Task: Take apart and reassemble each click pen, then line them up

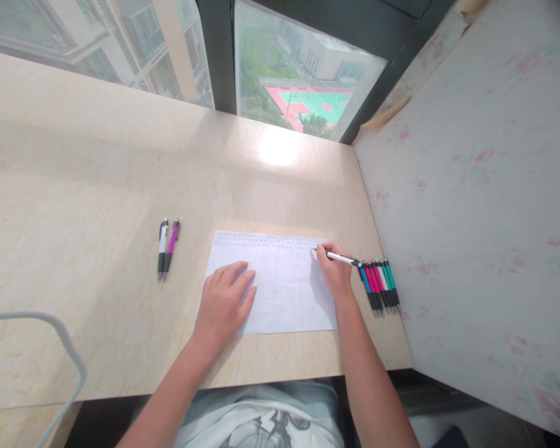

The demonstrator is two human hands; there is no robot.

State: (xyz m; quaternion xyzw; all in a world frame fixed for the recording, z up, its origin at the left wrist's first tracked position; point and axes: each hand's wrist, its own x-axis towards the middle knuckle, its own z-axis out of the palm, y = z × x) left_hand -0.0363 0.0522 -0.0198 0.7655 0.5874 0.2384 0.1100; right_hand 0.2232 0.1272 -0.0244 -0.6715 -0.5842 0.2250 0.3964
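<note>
1. While the sheet of paper [289,298] lies flat on the table [98,249], the right hand [335,270] is curled at the paper's upper right, with finger and thumb pinched around a white pen [340,257].
2. On the paper's left side, the left hand [224,297] rests palm down. Its fingers are loosely spread and it grips nothing.
3. The pen looks light, hard and smooth, so it might roll or slip. Low down near the tip seems the best place to hold it.
4. The paper looks thin and bendy, easy to crease or tear. A flat hand on it should stop it sliding.
5. Left of the paper lie a silver pen [162,247] and a purple pen [172,247]. Right of it is a row of pens [379,286].
6. Small marks [261,239] run along the paper's top, too tiny to read.
7. The left hand hides some of the paper's left edge, and the right hand hides some of its right edge. I cannot tell if the pen tip touches the paper.
</note>
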